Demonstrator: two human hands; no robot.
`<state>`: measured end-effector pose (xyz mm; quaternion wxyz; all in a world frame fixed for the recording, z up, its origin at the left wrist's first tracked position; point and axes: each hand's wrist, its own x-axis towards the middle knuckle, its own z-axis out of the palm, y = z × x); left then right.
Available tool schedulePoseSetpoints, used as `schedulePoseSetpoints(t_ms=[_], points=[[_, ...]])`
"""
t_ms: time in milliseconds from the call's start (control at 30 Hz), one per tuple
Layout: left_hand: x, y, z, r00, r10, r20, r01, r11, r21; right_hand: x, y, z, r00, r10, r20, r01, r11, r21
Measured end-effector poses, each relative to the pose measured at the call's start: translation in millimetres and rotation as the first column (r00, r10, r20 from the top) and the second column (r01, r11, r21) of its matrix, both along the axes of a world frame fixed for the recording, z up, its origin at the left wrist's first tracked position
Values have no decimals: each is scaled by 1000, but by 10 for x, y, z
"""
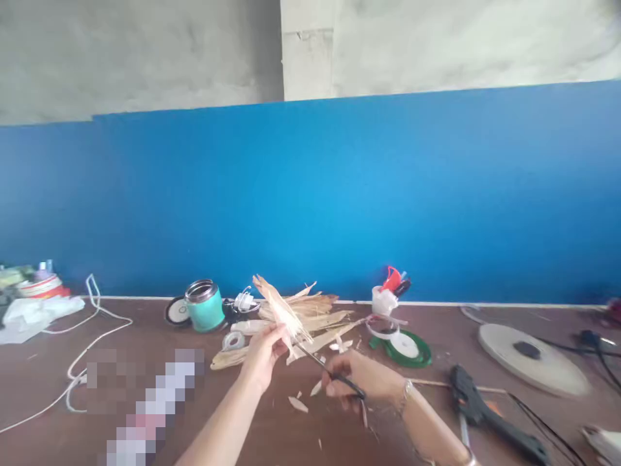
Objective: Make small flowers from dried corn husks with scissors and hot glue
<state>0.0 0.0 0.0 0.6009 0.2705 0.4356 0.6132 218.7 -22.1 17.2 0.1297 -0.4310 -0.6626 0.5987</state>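
My left hand (pixel 266 355) pinches a pale dried corn husk (pixel 280 305), which stands up and leans to the left. With my right hand (pixel 356 378) I grip dark-handled scissors (pixel 315 360). Their blades point up and left, reaching the lower edge of the husk; I cannot tell whether the blades are apart. Behind the held piece lies a loose pile of more dried husks (pixel 320 314). Small cut petal-shaped bits (pixel 297 404) are scattered on the brown table (pixel 272 440) below my hands.
Left of the pile are a turquoise canister (pixel 204 309) and a tape roll (pixel 233 341). On the right sit a green ribbon roll (pixel 418 349), a white cup (pixel 383 301) with tools, a black glue gun (pixel 490 414) and a pale round disc (pixel 538 362). A blue partition (pixel 310 194) borders the table.
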Motion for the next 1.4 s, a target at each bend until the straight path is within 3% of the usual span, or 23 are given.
schedulePoseSetpoints(t_ms=[100,200,400,633,1067,1233,1400], points=[[-1,5,36,1000,14,2,-14,1000,24,26,15,-31,995,-33,-95,31,999,-20],[21,-28,90,1000,6,-10,-5,997,71,-46,12,-11,954,-167,-247,163,986,-36],[138,-171,200,998,-56,-15,57,986,155,-353,-59,62,726,-470,-502,520,853,-46],[236,-269,216,996,-69,-63,76,990,117,-457,-98,28,597,-570,-564,630,769,-109],[199,-222,204,998,-58,16,56,994,97,-385,-32,3,600,-514,-613,626,779,-39],[158,-204,250,993,50,111,-66,987,145,-370,-47,33,683,-509,-523,582,813,-31],[143,-210,294,978,145,152,-173,967,186,-365,-102,33,863,-347,-366,363,931,-27]])
